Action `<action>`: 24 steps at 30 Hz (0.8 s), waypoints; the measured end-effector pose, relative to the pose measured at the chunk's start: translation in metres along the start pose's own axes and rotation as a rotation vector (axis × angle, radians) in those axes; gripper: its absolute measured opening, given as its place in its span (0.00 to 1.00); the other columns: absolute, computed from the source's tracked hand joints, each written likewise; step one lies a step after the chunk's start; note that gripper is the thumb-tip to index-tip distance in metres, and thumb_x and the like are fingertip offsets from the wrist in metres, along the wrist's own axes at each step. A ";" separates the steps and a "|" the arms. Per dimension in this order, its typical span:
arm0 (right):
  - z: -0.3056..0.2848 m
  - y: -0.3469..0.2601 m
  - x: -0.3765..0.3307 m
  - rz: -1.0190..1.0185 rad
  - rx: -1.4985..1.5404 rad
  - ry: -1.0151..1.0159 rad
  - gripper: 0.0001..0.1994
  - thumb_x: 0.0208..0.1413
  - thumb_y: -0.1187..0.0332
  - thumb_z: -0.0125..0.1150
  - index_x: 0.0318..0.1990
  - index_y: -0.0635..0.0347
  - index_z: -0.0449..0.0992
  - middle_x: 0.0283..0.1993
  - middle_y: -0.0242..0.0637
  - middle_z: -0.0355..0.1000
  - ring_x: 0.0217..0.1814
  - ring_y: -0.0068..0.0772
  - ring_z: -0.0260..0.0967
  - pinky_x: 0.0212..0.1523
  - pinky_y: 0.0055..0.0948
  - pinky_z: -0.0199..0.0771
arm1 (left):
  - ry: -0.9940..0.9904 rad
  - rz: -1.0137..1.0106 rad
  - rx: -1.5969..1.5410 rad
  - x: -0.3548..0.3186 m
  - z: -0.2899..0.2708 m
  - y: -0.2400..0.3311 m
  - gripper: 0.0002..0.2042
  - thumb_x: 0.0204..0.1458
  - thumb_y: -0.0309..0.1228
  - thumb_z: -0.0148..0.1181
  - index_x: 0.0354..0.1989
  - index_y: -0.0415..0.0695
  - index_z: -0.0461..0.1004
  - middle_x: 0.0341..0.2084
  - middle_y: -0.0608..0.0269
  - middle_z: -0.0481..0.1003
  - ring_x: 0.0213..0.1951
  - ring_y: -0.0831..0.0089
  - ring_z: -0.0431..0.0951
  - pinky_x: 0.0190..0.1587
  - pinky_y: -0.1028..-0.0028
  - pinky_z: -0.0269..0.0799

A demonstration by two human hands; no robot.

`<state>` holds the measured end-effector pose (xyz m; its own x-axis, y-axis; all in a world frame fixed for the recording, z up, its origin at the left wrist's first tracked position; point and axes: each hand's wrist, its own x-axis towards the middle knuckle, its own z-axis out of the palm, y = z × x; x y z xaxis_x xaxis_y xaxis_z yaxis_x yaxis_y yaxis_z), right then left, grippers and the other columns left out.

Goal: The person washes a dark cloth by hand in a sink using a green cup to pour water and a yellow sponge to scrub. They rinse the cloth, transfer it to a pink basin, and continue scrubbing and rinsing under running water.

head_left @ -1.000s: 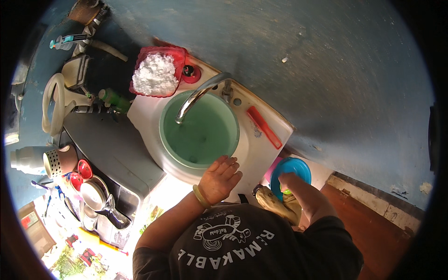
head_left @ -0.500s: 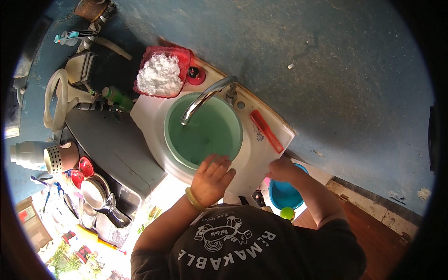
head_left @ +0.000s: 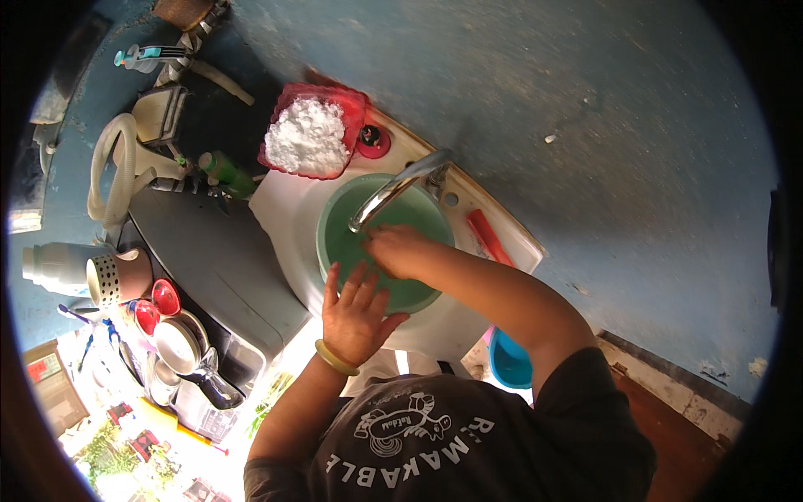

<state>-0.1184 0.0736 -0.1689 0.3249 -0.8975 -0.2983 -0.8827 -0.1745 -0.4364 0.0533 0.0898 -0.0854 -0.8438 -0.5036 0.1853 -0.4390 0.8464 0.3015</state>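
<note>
Green basin (head_left: 418,226) under right hand (head_left: 397,249), left hand fingers (head_left: 351,284) at rim

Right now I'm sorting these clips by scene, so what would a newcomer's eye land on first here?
The green basin in the white sink at the centre, under a curved metal tap, with both hands over it: the right hand below the spout, the left hand at the near rim. Behind it sits a red basket of white powder.
</note>
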 end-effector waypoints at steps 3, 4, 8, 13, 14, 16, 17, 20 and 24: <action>0.018 0.007 0.039 0.035 -0.143 -0.288 0.13 0.50 0.72 0.59 0.45 0.58 0.76 0.51 0.41 0.72 0.53 0.42 0.72 0.51 0.38 0.74 | -0.010 0.047 -0.053 -0.003 0.003 -0.005 0.19 0.37 0.47 0.69 0.28 0.45 0.75 0.36 0.60 0.75 0.51 0.61 0.72 0.63 0.47 0.55; 0.020 0.008 0.050 0.017 -0.181 -0.370 0.12 0.52 0.72 0.57 0.45 0.58 0.76 0.52 0.42 0.72 0.53 0.43 0.72 0.52 0.38 0.73 | -0.011 0.043 -0.056 -0.004 0.003 -0.007 0.19 0.36 0.48 0.69 0.27 0.45 0.75 0.34 0.61 0.74 0.49 0.61 0.72 0.63 0.48 0.56; 0.116 0.053 0.078 0.025 -0.233 -0.161 0.14 0.57 0.69 0.52 0.49 0.51 0.78 0.51 0.36 0.76 0.56 0.37 0.72 0.55 0.39 0.72 | 0.026 0.105 -0.086 0.007 0.015 -0.008 0.20 0.34 0.51 0.70 0.23 0.47 0.73 0.28 0.65 0.73 0.39 0.64 0.73 0.57 0.52 0.61; 0.139 0.028 0.097 -0.007 0.160 -0.024 0.15 0.57 0.70 0.47 0.48 0.53 0.78 0.48 0.38 0.76 0.54 0.37 0.72 0.55 0.40 0.70 | 0.043 0.063 -0.074 -0.002 0.010 -0.015 0.18 0.34 0.48 0.70 0.23 0.47 0.73 0.25 0.66 0.70 0.33 0.66 0.71 0.52 0.59 0.65; 0.155 0.032 0.102 -0.039 0.058 -0.028 0.15 0.57 0.70 0.47 0.48 0.53 0.78 0.48 0.38 0.76 0.54 0.37 0.72 0.55 0.40 0.70 | 0.022 0.063 -0.086 0.000 0.009 -0.015 0.18 0.35 0.47 0.70 0.24 0.47 0.73 0.25 0.67 0.70 0.33 0.66 0.71 0.52 0.60 0.65; 0.193 0.049 0.106 -0.070 -0.138 -0.035 0.15 0.56 0.70 0.48 0.48 0.55 0.78 0.47 0.38 0.76 0.53 0.38 0.73 0.55 0.41 0.70 | 0.046 0.094 -0.113 0.004 0.012 -0.017 0.17 0.36 0.47 0.70 0.24 0.48 0.73 0.24 0.67 0.70 0.32 0.67 0.70 0.50 0.61 0.66; 0.206 0.054 0.105 -0.076 -0.200 -0.045 0.15 0.55 0.71 0.48 0.48 0.55 0.78 0.47 0.38 0.76 0.53 0.38 0.73 0.55 0.41 0.70 | 0.057 0.105 -0.123 0.005 0.014 -0.019 0.17 0.36 0.47 0.69 0.24 0.48 0.73 0.24 0.67 0.69 0.31 0.67 0.70 0.50 0.62 0.66; 0.210 0.046 0.107 -0.085 -0.222 -0.123 0.15 0.54 0.70 0.51 0.46 0.56 0.78 0.47 0.38 0.77 0.53 0.40 0.73 0.55 0.42 0.70 | 0.043 0.093 -0.120 0.001 0.012 -0.024 0.17 0.36 0.47 0.70 0.23 0.48 0.72 0.24 0.67 0.69 0.31 0.67 0.70 0.48 0.63 0.66; 0.196 0.043 0.105 -0.069 -0.186 -0.133 0.14 0.53 0.69 0.52 0.46 0.56 0.79 0.48 0.38 0.76 0.53 0.40 0.73 0.54 0.43 0.70 | 0.027 0.098 -0.125 0.000 0.012 -0.027 0.18 0.36 0.47 0.70 0.23 0.48 0.72 0.24 0.67 0.69 0.31 0.67 0.70 0.47 0.64 0.66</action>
<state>-0.0555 0.0508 -0.3853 0.4175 -0.8218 -0.3878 -0.9002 -0.3161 -0.2994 0.0613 0.0690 -0.1053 -0.8714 -0.4255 0.2442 -0.3115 0.8644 0.3946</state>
